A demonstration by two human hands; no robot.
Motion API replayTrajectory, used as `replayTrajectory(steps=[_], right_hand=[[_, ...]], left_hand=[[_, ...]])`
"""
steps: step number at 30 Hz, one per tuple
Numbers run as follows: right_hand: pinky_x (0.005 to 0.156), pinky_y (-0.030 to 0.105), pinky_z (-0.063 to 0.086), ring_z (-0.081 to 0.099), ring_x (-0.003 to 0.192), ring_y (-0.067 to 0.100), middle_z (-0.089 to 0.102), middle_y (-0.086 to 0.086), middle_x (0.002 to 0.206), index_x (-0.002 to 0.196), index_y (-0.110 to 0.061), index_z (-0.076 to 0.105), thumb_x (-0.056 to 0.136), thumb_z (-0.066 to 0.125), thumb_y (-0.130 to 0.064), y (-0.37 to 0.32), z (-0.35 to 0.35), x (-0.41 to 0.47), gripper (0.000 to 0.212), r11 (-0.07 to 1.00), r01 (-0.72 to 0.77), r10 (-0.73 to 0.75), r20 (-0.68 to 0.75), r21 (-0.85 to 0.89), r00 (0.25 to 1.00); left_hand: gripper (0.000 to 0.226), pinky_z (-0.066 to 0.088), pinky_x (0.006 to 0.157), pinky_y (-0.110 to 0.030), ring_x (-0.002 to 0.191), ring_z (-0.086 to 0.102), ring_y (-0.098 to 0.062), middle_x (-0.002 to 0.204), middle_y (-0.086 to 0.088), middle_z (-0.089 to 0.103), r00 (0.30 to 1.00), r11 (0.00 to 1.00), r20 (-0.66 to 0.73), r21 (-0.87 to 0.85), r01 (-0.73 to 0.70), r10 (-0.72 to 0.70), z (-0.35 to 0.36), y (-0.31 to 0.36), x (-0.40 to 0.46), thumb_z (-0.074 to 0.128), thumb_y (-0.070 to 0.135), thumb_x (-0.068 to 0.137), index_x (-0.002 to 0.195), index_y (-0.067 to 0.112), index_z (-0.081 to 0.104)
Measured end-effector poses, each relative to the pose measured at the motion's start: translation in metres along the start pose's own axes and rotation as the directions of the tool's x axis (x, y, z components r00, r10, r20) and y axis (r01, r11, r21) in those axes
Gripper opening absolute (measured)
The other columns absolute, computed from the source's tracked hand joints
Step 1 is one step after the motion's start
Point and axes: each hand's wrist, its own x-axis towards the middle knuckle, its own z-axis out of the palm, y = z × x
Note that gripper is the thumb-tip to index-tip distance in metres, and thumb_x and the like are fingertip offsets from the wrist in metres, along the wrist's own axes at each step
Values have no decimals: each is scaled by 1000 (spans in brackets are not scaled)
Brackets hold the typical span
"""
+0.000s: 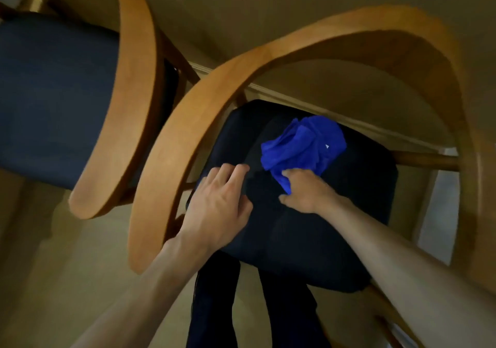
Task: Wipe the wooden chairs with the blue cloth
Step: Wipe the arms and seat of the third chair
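No writing, label or number can be read anywhere.

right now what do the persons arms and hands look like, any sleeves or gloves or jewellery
Both arms are bare as far up as the head view shows, so no sleeves or cuffs are visible. The left hand and right hand wear no gloves, and no watch, bracelet or ring can be made out on either. The picture is somewhat blurred, so a thin ring could be missed.

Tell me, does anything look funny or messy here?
Only the blue cloth: it lies crumpled on the chair's dark seat cushion, not its wooden frame. The right hand grips it. Nothing looks spilled or broken.
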Motion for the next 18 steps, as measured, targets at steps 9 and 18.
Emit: replayTrajectory(steps=[9, 18], right_hand=[[88, 32, 48, 51, 111, 20, 49, -1, 121, 115, -23, 60, 87, 70, -24, 27, 5, 17, 30, 984, 72, 11, -466, 162, 885], [95, 47, 46, 50, 117, 25, 51, 4, 128, 115, -21, 58, 81, 78, -42, 71, 16, 21, 45, 873, -122, 381, -505, 473, 775]], left_hand=[[64, 45, 89, -31, 109, 51, -18, 124, -2, 53, 998, 998, 48, -50, 34, -32, 61, 8, 38, 65, 29, 85, 140, 18, 34], [75, 38, 102, -47, 120, 48, -26, 131, -8, 49, 983, 993, 140, 37, 115, -119, 96, 37, 153, 68, 39, 82, 140, 11, 30]])
